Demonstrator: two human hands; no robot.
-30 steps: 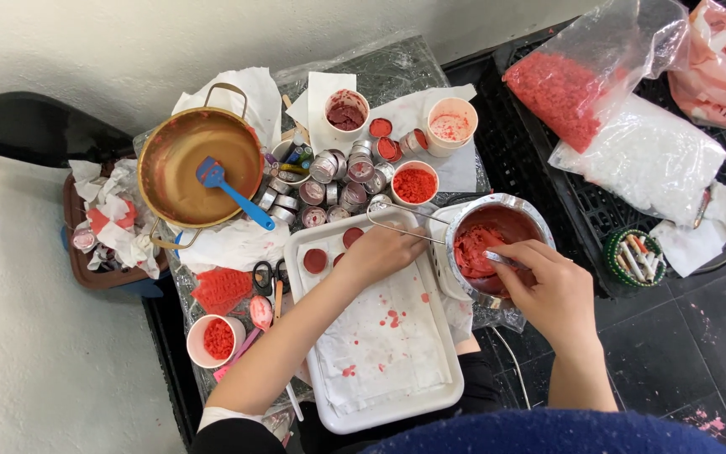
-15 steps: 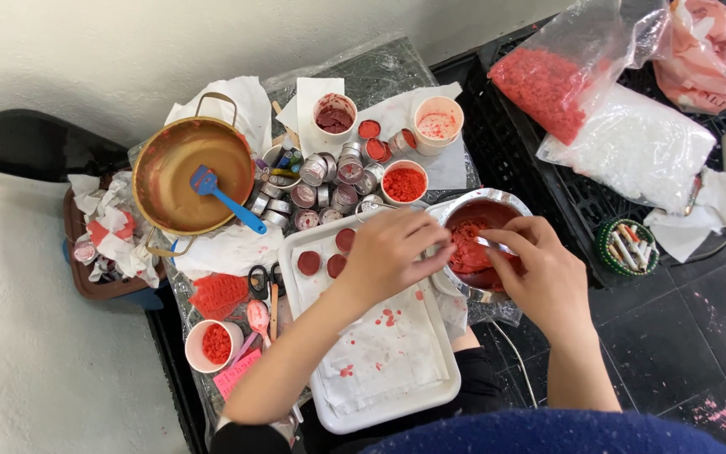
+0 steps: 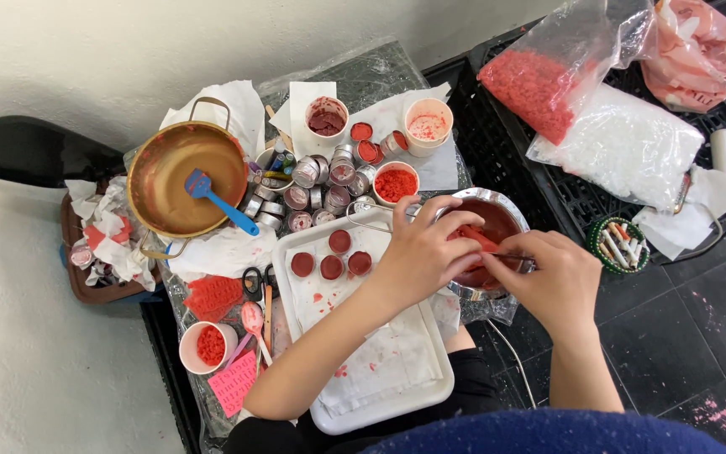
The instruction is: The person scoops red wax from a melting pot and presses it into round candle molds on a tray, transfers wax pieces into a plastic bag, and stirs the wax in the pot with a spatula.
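Observation:
A metal bowl (image 3: 506, 217) of dark red paste stands just right of a white tray (image 3: 377, 414). My left hand (image 3: 420, 254) lies curled over the bowl's near-left rim, its fingertips touching the red paste. My right hand (image 3: 550, 279) pinches a thin metal tool (image 3: 512, 256) whose tip reaches into the bowl. Several small round tins filled with red (image 3: 332, 267) sit at the far-left corner of the tray, on stained white paper. What the left palm covers is hidden.
A brass pan (image 3: 174, 168) with a blue spatula (image 3: 220, 203) is at the left, empty tins (image 3: 306, 175) beside it. Paper cups (image 3: 396, 185) of red stuff, scissors (image 3: 254, 282), bags of red pellets (image 3: 531, 84) and white pellets (image 3: 623, 143) on a black crate (image 3: 497, 143).
My left hand has slid right from the tray's corner onto the bowl's rim. My right hand has stayed at the bowl with the tool.

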